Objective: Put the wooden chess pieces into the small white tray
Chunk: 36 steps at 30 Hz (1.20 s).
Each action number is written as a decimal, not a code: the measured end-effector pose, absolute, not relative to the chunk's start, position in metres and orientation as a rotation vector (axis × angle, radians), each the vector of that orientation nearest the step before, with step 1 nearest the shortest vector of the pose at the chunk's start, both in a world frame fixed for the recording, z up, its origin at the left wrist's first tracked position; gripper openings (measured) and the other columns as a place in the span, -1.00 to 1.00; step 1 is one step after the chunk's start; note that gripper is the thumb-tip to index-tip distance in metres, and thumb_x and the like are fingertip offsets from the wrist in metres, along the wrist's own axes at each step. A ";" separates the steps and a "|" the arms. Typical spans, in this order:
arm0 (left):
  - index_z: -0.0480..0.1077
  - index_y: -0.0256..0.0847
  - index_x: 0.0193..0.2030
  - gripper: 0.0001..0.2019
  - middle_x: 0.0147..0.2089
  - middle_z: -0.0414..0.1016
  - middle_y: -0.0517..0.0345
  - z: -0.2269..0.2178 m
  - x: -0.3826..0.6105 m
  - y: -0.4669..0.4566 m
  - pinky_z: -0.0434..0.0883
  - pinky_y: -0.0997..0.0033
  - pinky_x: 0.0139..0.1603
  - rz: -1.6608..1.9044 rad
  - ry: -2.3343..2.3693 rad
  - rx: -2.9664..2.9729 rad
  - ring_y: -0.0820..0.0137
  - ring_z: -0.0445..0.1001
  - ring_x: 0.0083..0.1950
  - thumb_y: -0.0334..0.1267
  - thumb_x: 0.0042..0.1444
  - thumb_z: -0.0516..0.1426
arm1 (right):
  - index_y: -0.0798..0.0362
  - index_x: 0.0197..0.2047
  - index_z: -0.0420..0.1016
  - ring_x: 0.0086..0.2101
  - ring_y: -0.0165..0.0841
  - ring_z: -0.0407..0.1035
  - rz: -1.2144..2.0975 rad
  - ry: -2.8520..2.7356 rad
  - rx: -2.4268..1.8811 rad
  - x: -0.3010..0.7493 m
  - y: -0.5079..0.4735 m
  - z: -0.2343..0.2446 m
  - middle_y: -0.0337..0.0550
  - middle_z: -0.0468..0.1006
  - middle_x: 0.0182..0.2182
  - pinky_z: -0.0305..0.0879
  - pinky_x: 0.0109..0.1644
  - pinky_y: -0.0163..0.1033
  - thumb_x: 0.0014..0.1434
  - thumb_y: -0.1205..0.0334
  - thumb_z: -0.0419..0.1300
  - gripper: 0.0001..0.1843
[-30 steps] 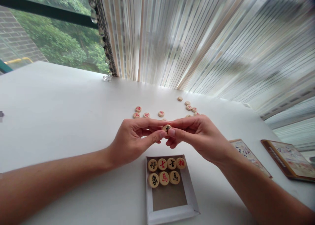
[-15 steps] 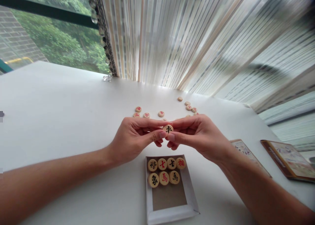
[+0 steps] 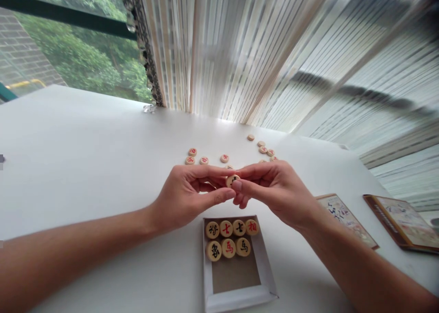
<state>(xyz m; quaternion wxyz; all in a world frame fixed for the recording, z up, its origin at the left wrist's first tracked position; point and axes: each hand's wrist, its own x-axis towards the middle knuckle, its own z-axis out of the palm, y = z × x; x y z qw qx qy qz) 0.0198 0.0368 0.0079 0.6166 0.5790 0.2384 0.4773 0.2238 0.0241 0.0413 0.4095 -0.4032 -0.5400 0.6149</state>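
Note:
A round wooden Chinese chess piece with a black character is held between the fingertips of both hands, above the far end of a white cardboard box. The thumb of my right hand lies across its face and hides part of the character. My left hand pinches the piece from the other side, its thumb at the lower edge. Inside the box, several pieces stand in two rows, among them a red horse piece and a black horse piece. Bare grey-brown bottom shows at the near end.
Beyond my hands, several loose pieces lie on the white table, including a red-marked piece and an unmarked-looking piece. To the right lie a flat printed board and a brown-edged case. A string curtain hangs behind.
My right thumb has slid over the face of the piece, covering much of its character. The left thumb has dropped slightly lower. The box and its pieces have not moved.

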 end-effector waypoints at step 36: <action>0.64 -0.30 0.06 -0.70 -0.30 0.73 0.08 0.002 0.020 0.041 0.70 0.50 -0.22 1.126 0.572 1.370 0.43 0.68 -0.31 -0.36 0.18 0.42 | 0.02 0.01 0.77 -0.28 -0.27 0.68 0.964 -1.817 -0.964 0.238 0.023 0.038 -0.07 0.78 -0.23 0.70 -0.16 -0.21 0.11 0.26 0.59 -0.63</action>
